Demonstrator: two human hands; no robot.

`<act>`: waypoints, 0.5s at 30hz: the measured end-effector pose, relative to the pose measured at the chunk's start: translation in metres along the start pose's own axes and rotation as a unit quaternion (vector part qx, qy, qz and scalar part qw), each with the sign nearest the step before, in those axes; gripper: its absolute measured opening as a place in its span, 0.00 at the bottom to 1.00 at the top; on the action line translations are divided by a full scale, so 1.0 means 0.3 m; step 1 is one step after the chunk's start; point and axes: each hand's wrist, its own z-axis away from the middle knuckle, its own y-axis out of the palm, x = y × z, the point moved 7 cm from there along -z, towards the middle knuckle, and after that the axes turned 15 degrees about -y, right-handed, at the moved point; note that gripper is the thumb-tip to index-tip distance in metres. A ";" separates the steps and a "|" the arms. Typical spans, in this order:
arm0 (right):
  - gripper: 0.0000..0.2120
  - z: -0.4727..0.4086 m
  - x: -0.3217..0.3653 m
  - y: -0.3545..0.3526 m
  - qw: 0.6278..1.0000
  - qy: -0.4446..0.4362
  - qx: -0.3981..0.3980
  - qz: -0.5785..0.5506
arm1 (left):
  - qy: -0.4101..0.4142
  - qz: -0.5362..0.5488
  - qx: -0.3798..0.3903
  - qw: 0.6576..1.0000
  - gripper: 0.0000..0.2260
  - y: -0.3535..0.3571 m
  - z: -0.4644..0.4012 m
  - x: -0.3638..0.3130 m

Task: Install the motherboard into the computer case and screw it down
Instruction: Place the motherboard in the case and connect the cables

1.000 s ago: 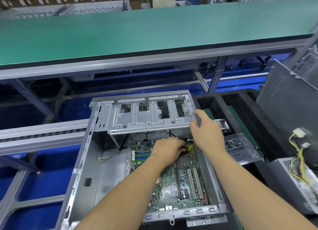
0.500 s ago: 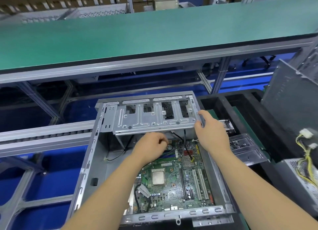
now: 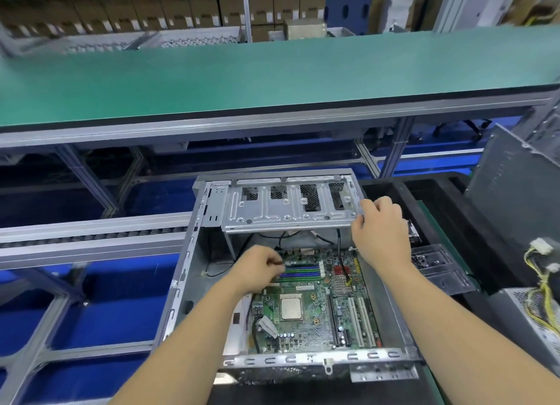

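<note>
The open grey computer case (image 3: 181, 283) lies on its side in front of me. A green motherboard (image 3: 312, 307) with a silver processor lies flat inside it. At the case's far end a metal drive cage (image 3: 291, 210) is tilted up. My right hand (image 3: 381, 232) grips the cage's right end. Over the board's far left corner, beside the blue and green memory slots, my left hand (image 3: 257, 268) pinches a thin dark cable. Black cables hang under the cage.
A green conveyor bench (image 3: 272, 80) runs across behind the case. Right of the case are a black tray (image 3: 430, 192), a clear plastic parts box (image 3: 436, 268), a grey panel (image 3: 515, 192) and a power supply (image 3: 527, 320) with yellow wires.
My left hand has moved from the board's middle to its far left corner, uncovering the processor and the slots. The right hand stays on the cage. The view has shifted.
</note>
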 end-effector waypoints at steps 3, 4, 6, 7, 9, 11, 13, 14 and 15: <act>0.06 -0.001 0.063 -0.042 0.994 -0.073 -0.009 0.081 | -0.001 0.206 0.001 0.979 0.05 -0.016 0.038 0.010; 0.03 0.003 0.097 -0.050 0.988 -0.116 -0.004 0.101 | -0.007 0.238 -0.011 0.971 0.05 -0.017 0.042 0.024; 0.03 0.038 0.175 -0.021 0.974 -0.187 0.050 0.121 | -0.026 0.273 -0.053 0.960 0.05 -0.037 0.041 0.056; 0.03 0.069 0.205 0.015 0.975 -0.179 0.082 0.105 | -0.037 0.292 -0.077 0.953 0.05 -0.055 0.038 0.076; 0.08 0.130 0.220 0.092 0.987 -0.081 0.137 0.021 | -0.051 0.336 -0.111 0.934 0.05 -0.088 0.031 0.110; 0.12 0.180 0.200 0.151 0.983 0.036 0.174 -0.044 | -0.046 0.349 -0.141 0.925 0.05 -0.110 0.028 0.128; 0.15 0.193 0.171 0.166 0.979 0.085 0.180 -0.050 | -0.035 0.331 -0.177 0.926 0.06 -0.124 0.032 0.135; 0.16 0.192 0.160 0.165 0.979 0.091 0.175 -0.056 | -0.029 0.312 -0.195 0.929 0.06 -0.128 0.036 0.135; 0.16 0.190 0.148 0.168 0.977 0.099 0.171 -0.079 | -0.020 0.289 -0.209 0.934 0.07 -0.131 0.036 0.130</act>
